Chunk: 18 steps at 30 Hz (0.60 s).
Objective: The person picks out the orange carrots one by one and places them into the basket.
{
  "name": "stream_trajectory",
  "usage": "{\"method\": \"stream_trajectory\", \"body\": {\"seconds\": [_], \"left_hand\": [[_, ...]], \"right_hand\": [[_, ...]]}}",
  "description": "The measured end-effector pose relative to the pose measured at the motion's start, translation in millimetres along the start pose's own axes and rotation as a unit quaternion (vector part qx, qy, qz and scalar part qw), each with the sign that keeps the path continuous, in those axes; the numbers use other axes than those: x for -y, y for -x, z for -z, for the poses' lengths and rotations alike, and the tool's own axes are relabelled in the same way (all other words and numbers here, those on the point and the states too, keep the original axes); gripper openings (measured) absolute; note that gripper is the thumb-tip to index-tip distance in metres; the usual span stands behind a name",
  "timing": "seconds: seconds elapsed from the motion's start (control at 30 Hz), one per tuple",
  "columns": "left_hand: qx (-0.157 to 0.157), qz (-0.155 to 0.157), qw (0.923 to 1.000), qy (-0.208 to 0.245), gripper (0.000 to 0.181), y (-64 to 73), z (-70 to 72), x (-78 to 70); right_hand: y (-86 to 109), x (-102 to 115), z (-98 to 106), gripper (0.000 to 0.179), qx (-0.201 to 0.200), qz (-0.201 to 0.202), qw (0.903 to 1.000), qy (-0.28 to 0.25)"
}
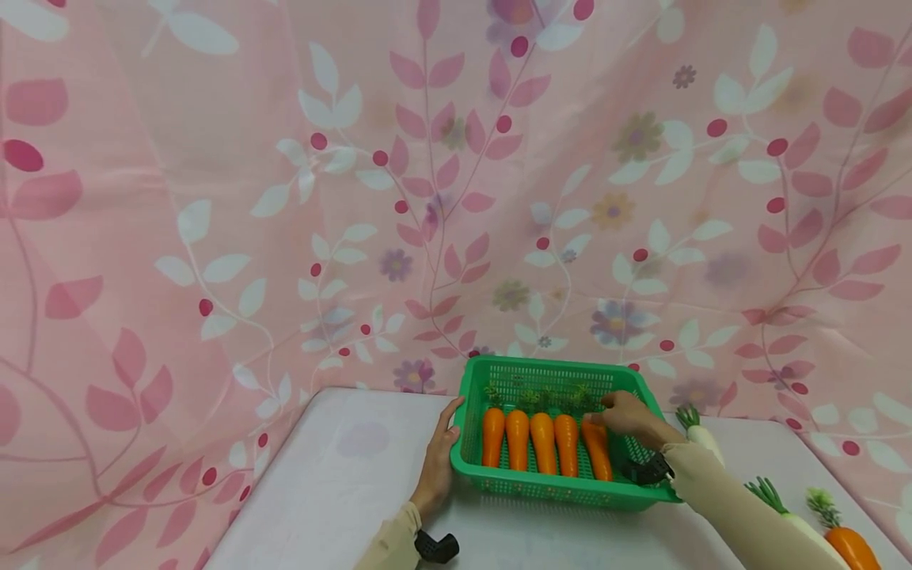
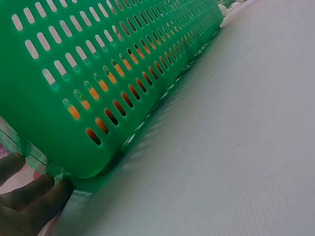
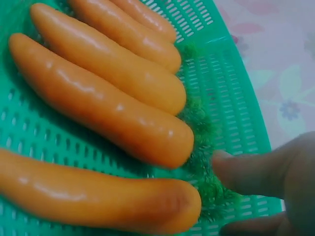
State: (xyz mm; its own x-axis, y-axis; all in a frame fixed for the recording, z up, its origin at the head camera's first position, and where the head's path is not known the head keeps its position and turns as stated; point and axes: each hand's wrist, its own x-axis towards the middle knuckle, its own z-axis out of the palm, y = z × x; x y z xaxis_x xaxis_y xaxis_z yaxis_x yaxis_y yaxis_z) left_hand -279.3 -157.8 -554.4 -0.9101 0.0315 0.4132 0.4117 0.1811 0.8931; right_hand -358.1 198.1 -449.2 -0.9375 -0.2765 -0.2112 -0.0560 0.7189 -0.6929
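A green plastic basket [image 1: 563, 483] holds several orange carrots [image 1: 543, 443] lying side by side, their leafy tops toward the far wall. My left hand [image 1: 436, 467] touches the basket's left side from outside; in the left wrist view its fingertips [image 2: 42, 189] are by the corner. Inside the basket, my right hand [image 1: 627, 416] is over the top of the rightmost carrot [image 1: 597, 450]. The right wrist view shows the thumb [image 3: 246, 169] and a finger standing apart around that carrot's green leaves [image 3: 214, 199], just past its blunt end [image 3: 167, 206].
Right of the basket, two white radishes [image 1: 701, 439] with green tops and another carrot [image 1: 851, 548] lie on the white table [image 1: 342, 467]. The right forearm passes over part of that side. A pink floral curtain [image 1: 427, 198] hangs behind the table.
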Motion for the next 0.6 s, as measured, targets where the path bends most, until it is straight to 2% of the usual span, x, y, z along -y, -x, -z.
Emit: {"method": "stream_trajectory", "body": {"seconds": [0.17, 0.37, 0.47, 0.6], "left_hand": [[0.0, 0.001, 1.0, 0.002, 0.053, -0.6, -0.5, -0.6], [0.003, 0.001, 1.0, 0.003, 0.053, -0.9, -1.0, -0.2], [0.001, -0.004, 1.0, 0.002, 0.053, -1.0, -0.8, -0.6], [-0.004, -0.006, 1.0, 0.0, 0.053, -1.6, 0.0, -1.2]], "right_hand": [[11.6, -4, 8, 0.07, -0.034, 0.034, 0.9986, -0.023], [33.2, 1, 20, 0.053, -0.095, 0.08, 0.9922, -0.01], [42.9, 1, 33, 0.049, -0.126, 0.088, 0.9881, -0.003], [53.3, -10, 53, 0.048, -0.153, 0.079, 0.9851, 0.009]]}}
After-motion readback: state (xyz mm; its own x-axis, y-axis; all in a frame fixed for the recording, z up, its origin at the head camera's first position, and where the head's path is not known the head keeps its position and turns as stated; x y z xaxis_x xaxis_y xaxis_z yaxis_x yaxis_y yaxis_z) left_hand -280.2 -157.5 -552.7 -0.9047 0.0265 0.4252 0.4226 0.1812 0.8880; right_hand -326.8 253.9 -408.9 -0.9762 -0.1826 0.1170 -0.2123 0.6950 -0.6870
